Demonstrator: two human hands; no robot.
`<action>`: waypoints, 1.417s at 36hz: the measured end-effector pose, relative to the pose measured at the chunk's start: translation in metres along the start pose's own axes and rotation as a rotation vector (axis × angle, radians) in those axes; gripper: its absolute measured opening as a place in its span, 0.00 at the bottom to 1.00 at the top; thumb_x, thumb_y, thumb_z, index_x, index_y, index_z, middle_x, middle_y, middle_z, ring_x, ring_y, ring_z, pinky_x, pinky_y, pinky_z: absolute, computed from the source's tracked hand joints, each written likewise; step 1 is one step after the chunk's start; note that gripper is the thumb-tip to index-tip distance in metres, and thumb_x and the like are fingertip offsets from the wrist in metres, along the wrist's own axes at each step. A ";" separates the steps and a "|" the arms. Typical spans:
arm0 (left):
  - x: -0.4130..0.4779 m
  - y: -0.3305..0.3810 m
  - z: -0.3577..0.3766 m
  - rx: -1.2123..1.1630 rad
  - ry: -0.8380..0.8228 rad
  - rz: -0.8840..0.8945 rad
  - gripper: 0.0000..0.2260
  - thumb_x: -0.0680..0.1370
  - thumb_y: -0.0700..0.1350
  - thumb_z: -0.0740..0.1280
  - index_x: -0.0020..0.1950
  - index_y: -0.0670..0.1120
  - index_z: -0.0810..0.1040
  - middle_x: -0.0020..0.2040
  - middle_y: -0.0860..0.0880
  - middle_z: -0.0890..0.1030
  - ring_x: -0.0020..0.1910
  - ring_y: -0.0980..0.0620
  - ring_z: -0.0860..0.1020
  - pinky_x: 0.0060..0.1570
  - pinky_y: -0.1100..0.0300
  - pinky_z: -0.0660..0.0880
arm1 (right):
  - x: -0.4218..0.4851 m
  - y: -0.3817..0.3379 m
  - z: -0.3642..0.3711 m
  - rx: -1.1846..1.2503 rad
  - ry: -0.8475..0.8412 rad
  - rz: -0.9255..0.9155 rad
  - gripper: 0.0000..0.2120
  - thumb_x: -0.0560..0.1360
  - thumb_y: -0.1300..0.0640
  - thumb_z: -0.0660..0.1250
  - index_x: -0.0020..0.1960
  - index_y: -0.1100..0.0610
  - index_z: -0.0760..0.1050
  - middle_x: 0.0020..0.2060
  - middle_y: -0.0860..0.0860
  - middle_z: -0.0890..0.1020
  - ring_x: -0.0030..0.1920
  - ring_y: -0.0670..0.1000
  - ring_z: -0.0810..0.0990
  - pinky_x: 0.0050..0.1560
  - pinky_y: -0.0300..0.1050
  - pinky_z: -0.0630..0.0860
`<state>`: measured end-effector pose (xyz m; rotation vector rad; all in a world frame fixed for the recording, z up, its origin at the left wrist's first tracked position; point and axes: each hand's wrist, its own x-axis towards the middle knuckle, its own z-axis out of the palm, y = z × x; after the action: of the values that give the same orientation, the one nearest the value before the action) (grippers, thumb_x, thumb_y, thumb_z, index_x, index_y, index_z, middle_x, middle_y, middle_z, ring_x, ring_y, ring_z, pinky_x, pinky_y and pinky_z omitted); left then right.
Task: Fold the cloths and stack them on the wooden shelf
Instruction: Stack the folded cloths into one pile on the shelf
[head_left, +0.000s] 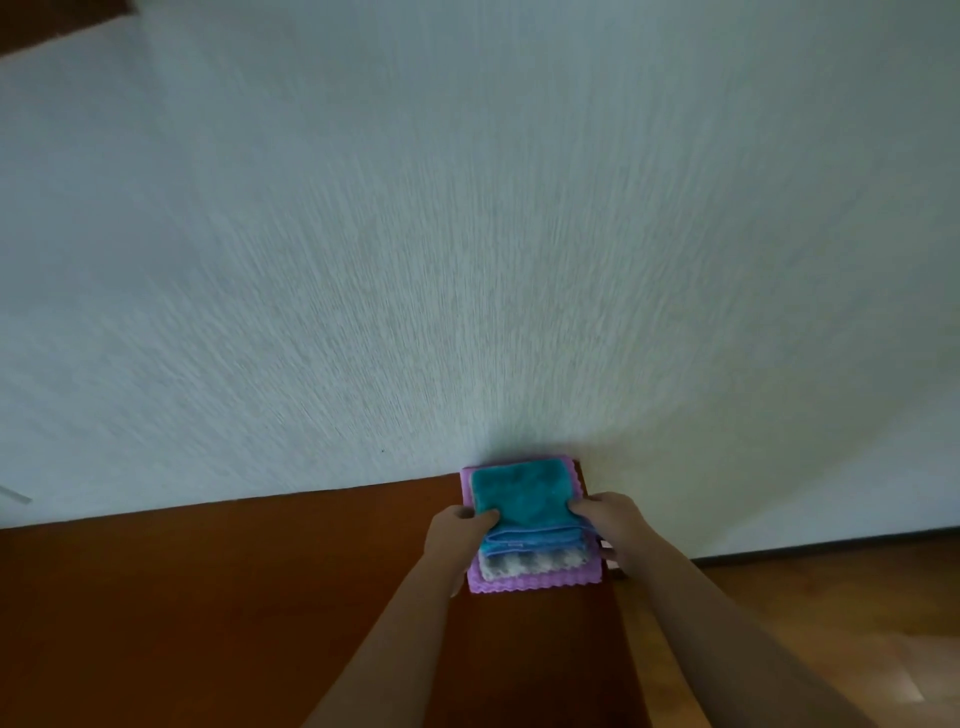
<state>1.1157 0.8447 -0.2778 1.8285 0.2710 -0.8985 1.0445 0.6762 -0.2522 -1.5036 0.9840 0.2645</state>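
Teal cloth (519, 496) tops the folded stack (535, 569) of four at the shelf's (260, 597) far right corner, against the wall (467, 234), and I see the left hand (457, 530) and right hand (613, 525) each pinching a side of it, so I judge only the release is left.
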 end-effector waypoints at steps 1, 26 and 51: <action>0.000 0.001 0.000 -0.002 -0.006 -0.002 0.18 0.76 0.45 0.67 0.62 0.39 0.72 0.56 0.43 0.78 0.55 0.45 0.78 0.57 0.49 0.76 | 0.000 0.000 -0.001 0.003 -0.001 -0.001 0.13 0.77 0.59 0.63 0.59 0.64 0.70 0.44 0.51 0.74 0.49 0.51 0.73 0.54 0.48 0.73; 0.000 0.002 0.012 0.008 0.079 -0.006 0.21 0.80 0.52 0.60 0.67 0.39 0.66 0.60 0.43 0.74 0.55 0.49 0.72 0.49 0.57 0.70 | 0.008 0.000 -0.019 0.090 0.069 0.068 0.15 0.78 0.53 0.61 0.59 0.63 0.70 0.54 0.58 0.74 0.55 0.57 0.73 0.59 0.52 0.68; 0.002 0.007 0.008 0.029 0.166 0.080 0.16 0.82 0.53 0.53 0.55 0.42 0.71 0.48 0.45 0.77 0.44 0.53 0.74 0.38 0.62 0.70 | 0.013 -0.003 -0.015 -0.022 0.084 -0.022 0.15 0.80 0.52 0.55 0.52 0.63 0.72 0.55 0.63 0.77 0.48 0.56 0.75 0.52 0.51 0.71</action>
<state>1.1166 0.8341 -0.2758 1.9307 0.2878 -0.6996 1.0486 0.6565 -0.2555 -1.5552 1.0329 0.1986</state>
